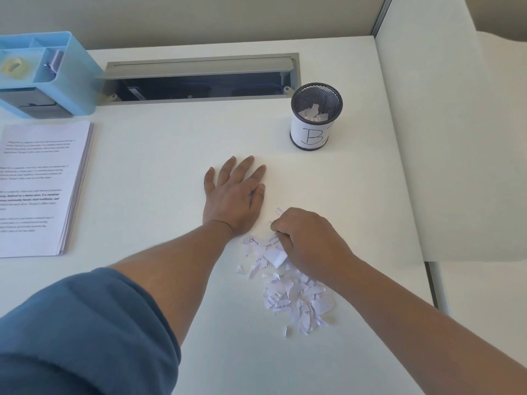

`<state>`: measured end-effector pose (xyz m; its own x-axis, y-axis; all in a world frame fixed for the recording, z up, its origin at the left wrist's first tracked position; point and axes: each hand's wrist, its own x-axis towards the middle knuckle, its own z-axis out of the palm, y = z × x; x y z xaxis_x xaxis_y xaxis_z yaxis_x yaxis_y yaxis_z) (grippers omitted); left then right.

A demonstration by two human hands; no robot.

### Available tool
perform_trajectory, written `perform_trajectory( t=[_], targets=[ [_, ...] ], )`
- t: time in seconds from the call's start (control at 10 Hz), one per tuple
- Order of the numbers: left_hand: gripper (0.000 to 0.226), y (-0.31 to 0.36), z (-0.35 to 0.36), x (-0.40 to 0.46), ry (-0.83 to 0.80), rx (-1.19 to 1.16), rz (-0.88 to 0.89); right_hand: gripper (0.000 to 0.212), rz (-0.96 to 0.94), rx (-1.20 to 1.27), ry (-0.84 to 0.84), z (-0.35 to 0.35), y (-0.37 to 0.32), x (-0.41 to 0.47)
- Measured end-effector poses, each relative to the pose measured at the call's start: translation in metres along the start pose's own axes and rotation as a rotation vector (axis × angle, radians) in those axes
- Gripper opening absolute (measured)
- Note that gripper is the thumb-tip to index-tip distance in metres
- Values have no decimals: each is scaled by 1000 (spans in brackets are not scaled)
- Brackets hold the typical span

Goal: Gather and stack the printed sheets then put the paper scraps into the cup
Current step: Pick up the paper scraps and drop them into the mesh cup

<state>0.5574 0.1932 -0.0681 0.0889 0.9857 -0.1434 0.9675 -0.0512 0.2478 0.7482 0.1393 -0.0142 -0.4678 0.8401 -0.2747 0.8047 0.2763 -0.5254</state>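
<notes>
Blue sleeve, white desk (cable tray open)

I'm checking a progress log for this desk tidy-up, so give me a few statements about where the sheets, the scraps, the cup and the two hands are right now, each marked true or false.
1. The printed sheets lie in one stack at the left of the desk. True.
2. The mesh cup is empty. False: a few paper scraps already lie inside it.
3. The right hand is curled on scraps at the top of the scrap pile. True.
4. The left hand holds the cup. False: it lies flat on the desk, apart from the cup.
5. All scraps are off the desk. False: a pile remains.
</notes>
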Motion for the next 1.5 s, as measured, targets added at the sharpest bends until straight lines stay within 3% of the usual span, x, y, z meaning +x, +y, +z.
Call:
perform_trajectory(
  t=[0.1,0.2,0.3,0.4,0.5,0.8,1.0,1.1,1.2,1.5],
  targets=[
    [49,0,-1,1,-3,0,-3,34,28,-97,-218,-8,-8,-9],
    [49,1,-1,0,0,1,-3,47,34,-154,-286,-4,-11,-14],
    [49,1,0,0,1,-1,1,34,10,-178,-245,5,-10,-14],
    [48,0,1,0,9,-2,4,16,-16,-104,-171,11,-8,-10],
    [48,-1,1,1,11,-4,6,17,-16,-51,-145,10,-5,-8],
    [49,0,1,1,13,-1,9,10,215,421,32,-52,10,1],
    [49,-2,2,1,19,-8,13,8,184,576,325,-107,18,30],
    [54,-2,2,1,26,-9,24,6,187,546,605,-135,28,60],
    [55,-1,2,1,29,-14,25,4,194,435,708,-148,35,80],
    [54,-2,2,2,27,-23,18,7,198,187,671,-150,53,122]
  ],
)
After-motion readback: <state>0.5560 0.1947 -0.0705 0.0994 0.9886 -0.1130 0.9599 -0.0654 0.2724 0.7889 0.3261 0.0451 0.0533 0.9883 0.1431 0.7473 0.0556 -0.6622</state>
